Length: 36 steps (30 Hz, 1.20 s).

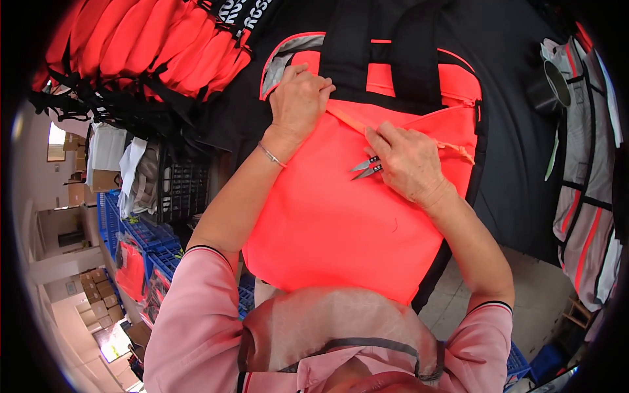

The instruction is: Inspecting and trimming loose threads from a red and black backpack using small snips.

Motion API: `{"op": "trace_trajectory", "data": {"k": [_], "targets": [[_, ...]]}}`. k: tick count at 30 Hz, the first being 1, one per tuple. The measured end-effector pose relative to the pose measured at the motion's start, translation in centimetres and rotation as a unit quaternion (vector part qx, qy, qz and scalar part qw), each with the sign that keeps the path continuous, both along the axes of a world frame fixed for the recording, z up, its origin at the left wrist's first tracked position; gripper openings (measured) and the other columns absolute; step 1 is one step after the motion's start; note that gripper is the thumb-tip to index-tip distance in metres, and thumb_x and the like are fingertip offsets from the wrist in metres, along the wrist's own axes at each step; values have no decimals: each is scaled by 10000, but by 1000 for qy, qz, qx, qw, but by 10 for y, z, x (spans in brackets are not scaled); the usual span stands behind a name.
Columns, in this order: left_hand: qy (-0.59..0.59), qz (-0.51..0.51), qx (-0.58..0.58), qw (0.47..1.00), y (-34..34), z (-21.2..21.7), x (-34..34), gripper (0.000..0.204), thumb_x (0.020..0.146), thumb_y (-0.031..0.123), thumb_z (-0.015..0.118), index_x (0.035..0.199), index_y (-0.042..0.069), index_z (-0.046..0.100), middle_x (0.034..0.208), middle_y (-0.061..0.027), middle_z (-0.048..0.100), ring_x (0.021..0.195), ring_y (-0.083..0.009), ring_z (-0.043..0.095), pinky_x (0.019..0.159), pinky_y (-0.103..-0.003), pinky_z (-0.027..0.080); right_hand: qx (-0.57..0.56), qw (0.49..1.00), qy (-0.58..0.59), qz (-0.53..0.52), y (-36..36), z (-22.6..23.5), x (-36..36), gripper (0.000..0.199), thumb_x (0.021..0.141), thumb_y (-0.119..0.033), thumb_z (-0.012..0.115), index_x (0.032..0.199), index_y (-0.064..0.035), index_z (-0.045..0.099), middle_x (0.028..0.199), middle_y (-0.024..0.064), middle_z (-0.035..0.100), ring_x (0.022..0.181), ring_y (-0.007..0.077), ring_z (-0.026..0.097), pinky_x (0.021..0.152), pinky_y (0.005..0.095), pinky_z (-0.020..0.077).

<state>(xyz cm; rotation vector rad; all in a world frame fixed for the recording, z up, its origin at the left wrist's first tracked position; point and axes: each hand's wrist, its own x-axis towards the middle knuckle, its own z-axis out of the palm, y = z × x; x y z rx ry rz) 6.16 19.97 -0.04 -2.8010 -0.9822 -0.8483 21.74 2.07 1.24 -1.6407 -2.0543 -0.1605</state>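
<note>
A bright coral-red bag (pixel 341 216) with black webbing straps (pixel 413 62) lies flat in front of me on black cloth. My left hand (pixel 300 101) is closed on the bag's upper panel, fingers bunched beside the left strap. Grey lining (pixel 278 69) shows at the opening just beyond it. My right hand (pixel 409 160) is closed around small thread snips (pixel 365 168), blades poking out to the left below the fingers. Its thumb and forefinger also pinch a narrow orange edge strip (pixel 347 120), which runs between both hands and trails off to the right.
Many coral-red bags (pixel 141 42) with black straps are stacked at the far left. Below them stand a black crate (pixel 183 183) and blue crates (pixel 147 232). A dark metal cylinder (pixel 549 86) and grey mesh pieces with black edging (pixel 580 157) lie at the right.
</note>
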Motion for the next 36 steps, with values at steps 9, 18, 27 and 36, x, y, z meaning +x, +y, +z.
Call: {"op": "trace_trajectory", "data": {"k": [9, 18, 27, 36], "targets": [[-14, -13, 6, 1000, 11, -13, 4, 73, 797, 63, 687, 832, 66, 624, 900, -88, 629, 1034, -336, 544, 835, -438, 440, -158, 980, -101, -62, 8, 30, -4, 315, 823, -196, 696, 1054, 15, 658, 914, 98, 616, 754, 229, 652, 648, 346, 523], [-99, -41, -44, 993, 7, -21, 6, 105, 800, 2, 635, 874, 45, 574, 914, -101, 617, 1078, -364, 519, 966, -435, 385, -145, 970, 164, -104, 98, 40, 20, 275, 858, -231, 720, 1010, -10, 661, 872, 161, 673, 888, 339, 651, 761, 432, 530], [-85, -38, -52, 994, 8, -23, 2, 128, 816, 41, 655, 909, 18, 569, 991, -124, 598, 1112, -354, 490, 944, -479, 363, -46, 995, 79, -51, 104, -2, 16, 243, 858, -247, 712, 878, -28, 608, 787, 117, 642, 819, 288, 628, 724, 416, 512], [-86, -41, -49, 994, 7, -21, 5, 116, 819, 46, 644, 907, 19, 574, 990, -120, 597, 1124, -352, 483, 953, -478, 355, -19, 998, 46, -44, 112, -13, 15, 230, 874, -271, 698, 883, -66, 596, 761, 77, 587, 792, 251, 597, 694, 391, 494]]}}
